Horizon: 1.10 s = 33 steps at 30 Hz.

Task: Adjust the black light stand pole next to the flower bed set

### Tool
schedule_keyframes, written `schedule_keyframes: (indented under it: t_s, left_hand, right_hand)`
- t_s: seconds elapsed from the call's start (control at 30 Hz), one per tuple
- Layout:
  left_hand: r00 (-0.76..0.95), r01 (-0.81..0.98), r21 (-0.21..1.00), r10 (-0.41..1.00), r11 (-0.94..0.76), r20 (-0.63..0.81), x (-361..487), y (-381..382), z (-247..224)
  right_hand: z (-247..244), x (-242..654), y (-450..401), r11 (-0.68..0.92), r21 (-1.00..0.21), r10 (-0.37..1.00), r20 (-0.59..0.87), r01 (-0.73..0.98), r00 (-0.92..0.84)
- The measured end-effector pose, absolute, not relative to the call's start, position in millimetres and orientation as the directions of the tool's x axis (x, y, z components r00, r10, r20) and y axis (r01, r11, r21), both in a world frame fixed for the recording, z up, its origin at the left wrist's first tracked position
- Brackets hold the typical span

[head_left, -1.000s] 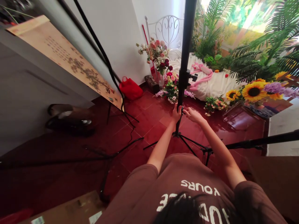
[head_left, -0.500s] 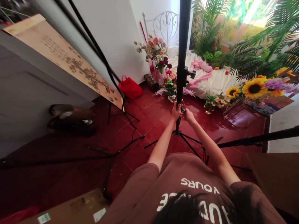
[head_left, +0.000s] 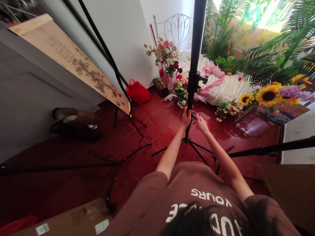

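A tall black tripod stand (head_left: pixel 194 55) rises in front of me, its legs spread on the red floor. My left hand (head_left: pixel 186 118) is closed around the lower part of its pole. Beside it, my right hand (head_left: pixel 201 124) has its fingers curled at a small black locking knob (head_left: pixel 193 116) on the pole's right side; the fingertips partly cover the knob. Higher up, a second knob (head_left: pixel 204 79) sticks out of a collar on the pole, with neither hand on it.
Another black stand (head_left: pixel 118 163) and a hanging scroll (head_left: pixel 81 62) are on the left. A red bag (head_left: pixel 138 91) sits by the wall. Flowers (head_left: pixel 182 93) and a white-draped bed (head_left: pixel 228 87) lie beyond. A black pole (head_left: pixel 270 149) crosses at right; a cardboard box (head_left: pixel 73 219) is near.
My right hand has shifted slightly right, its fingers turning at the lower knob. My left hand keeps its grip on the pole. The view has moved a little.
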<state>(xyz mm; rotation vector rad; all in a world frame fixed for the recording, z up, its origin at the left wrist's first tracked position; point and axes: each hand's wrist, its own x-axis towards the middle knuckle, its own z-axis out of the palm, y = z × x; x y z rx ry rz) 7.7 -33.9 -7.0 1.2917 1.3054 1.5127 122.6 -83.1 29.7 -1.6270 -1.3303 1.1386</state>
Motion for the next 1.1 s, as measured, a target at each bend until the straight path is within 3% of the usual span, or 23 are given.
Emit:
schedule_keyframes:
  t_s: [0.2,0.43,0.53,0.63,0.7,0.83,0.97,1.1]
  left_hand:
    - [-0.225,0.070,0.972,0.945,-0.226,0.236,7.5,-28.3,-16.7]
    - [-0.197,0.091,0.948,0.928,-0.305,0.317,7.4,-27.2,-25.7]
    - [-0.193,0.089,0.950,0.931,-0.298,0.310,9.0,-27.2,-27.2]
    - [-0.206,0.104,0.953,0.931,-0.285,0.301,9.4,-26.6,-29.8]
    - [-0.202,0.108,0.955,0.935,-0.276,0.293,9.2,-26.2,-31.8]
    - [-0.192,0.103,0.957,0.939,-0.271,0.287,9.7,-26.3,-31.6]
    - [-0.234,0.124,0.960,0.933,-0.250,0.273,13.0,-29.8,-23.9]
    - [-0.372,0.190,0.956,0.884,-0.225,0.282,20.7,-51.8,-31.3]
  right_hand:
    - [39.5,125.6,-80.3,0.035,-0.633,0.999,0.010,0.773,-0.037]
    - [40.1,120.2,-70.5,0.152,-0.322,0.988,0.061,0.935,-0.140]
    - [38.3,119.9,-66.0,0.147,-0.264,0.989,0.052,0.953,-0.138]
    - [33.6,120.8,-61.4,0.137,-0.325,0.991,0.033,0.936,-0.133]
    - [28.6,120.8,-58.6,0.119,-0.460,0.991,0.004,0.880,-0.132]
    - [19.4,118.9,-54.6,0.037,-0.752,0.994,-0.041,0.658,-0.103]
    - [18.3,118.0,-56.0,-0.027,-0.872,0.996,-0.068,0.488,-0.066]
    - [18.6,123.5,-73.5,-0.171,-0.973,0.953,-0.203,0.153,-0.223]
